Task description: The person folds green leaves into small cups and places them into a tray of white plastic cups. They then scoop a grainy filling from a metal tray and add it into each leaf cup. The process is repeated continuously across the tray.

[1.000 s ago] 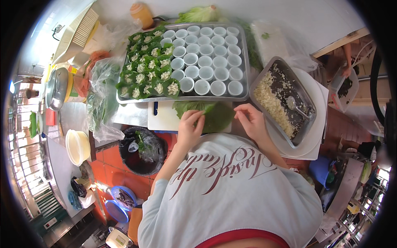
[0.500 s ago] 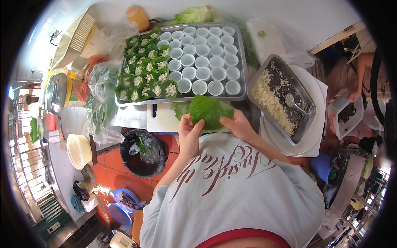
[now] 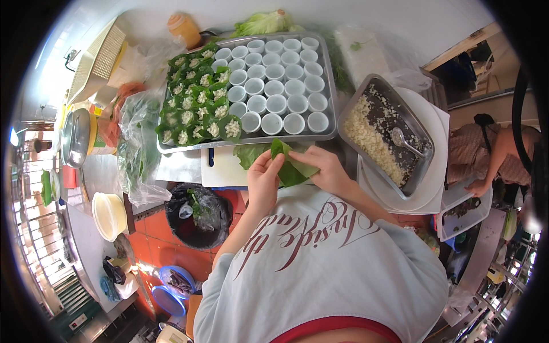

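Between my two hands is a green leaf (image 3: 296, 172), partly folded, its upper edge curled over. My left hand (image 3: 264, 176) pinches its left side between thumb and fingers. My right hand (image 3: 326, 170) grips its right side, the index finger pressing on the fold. Other green leaves (image 3: 249, 154) lie on the white cutting board (image 3: 224, 170) just behind. Beyond them stands a metal tray (image 3: 240, 142). Leaf cups with chopped white filling (image 3: 187, 117) fill its left part, and rows of small white cups (image 3: 274, 88) stand on its right.
Right of the tray, a steel pan (image 3: 420, 182) holds chopped white food and a spoon (image 3: 407, 142). A plastic bag of greens (image 3: 140, 137) lies left. Below the counter stands a black-lined bin (image 3: 197, 231). At far right another person's hand (image 3: 479, 187) holds a clear container (image 3: 468, 214).
The leaf was spread nearly flat; now its upper part is folded and my fingers have drawn closer together. The other person's container has moved nearer and lower in the picture.
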`<action>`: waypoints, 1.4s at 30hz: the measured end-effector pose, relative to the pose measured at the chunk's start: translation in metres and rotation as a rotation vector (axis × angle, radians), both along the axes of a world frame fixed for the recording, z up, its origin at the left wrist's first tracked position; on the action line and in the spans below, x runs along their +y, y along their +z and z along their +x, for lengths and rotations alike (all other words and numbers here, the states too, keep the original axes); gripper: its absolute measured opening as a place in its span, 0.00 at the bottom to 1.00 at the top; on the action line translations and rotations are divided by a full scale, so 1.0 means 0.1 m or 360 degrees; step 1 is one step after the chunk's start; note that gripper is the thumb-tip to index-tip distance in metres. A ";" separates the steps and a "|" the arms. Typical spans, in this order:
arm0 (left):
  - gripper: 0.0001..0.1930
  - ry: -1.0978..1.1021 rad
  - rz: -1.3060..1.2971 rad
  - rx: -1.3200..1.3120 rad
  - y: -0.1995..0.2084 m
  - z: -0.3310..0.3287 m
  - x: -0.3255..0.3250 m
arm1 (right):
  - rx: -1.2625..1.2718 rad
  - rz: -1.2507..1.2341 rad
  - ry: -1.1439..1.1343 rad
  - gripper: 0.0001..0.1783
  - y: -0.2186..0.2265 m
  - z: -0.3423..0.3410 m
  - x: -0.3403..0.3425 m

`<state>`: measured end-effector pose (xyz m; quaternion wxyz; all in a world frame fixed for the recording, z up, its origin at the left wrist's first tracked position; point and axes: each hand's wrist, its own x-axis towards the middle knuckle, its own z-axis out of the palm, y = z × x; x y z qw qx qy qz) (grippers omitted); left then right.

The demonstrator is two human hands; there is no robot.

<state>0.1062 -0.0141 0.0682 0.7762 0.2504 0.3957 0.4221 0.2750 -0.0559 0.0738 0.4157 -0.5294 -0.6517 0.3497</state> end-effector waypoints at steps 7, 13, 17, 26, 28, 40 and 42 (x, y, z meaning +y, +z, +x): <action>0.15 -0.0612 0.1440 0.1295 0.17 0.07 0.07 | -0.0138 0.0213 -0.0071 0.15 0.07 0.13 0.08; 0.14 -0.0904 0.1549 0.1293 0.22 0.12 0.15 | -0.0024 -0.0340 0.0023 0.17 0.13 0.26 0.09; 0.14 -0.0874 0.1399 0.1055 0.14 0.11 0.17 | 0.0175 -0.0452 0.0022 0.16 0.09 0.28 0.09; 0.15 -0.0843 0.1283 0.1120 0.19 0.12 0.14 | 0.0543 -0.0648 0.0213 0.15 0.04 0.33 0.11; 0.15 -0.0757 0.1575 0.1168 0.16 0.12 0.15 | 0.0529 -0.0651 0.0183 0.15 0.03 0.34 0.11; 0.05 -0.0788 0.1611 0.1162 0.10 0.00 0.13 | 0.0635 -0.0764 0.0220 0.17 0.01 0.30 0.13; 0.04 -0.0772 0.1492 0.1109 0.07 -0.04 0.12 | 0.0645 -0.0799 0.0244 0.17 0.00 0.28 0.14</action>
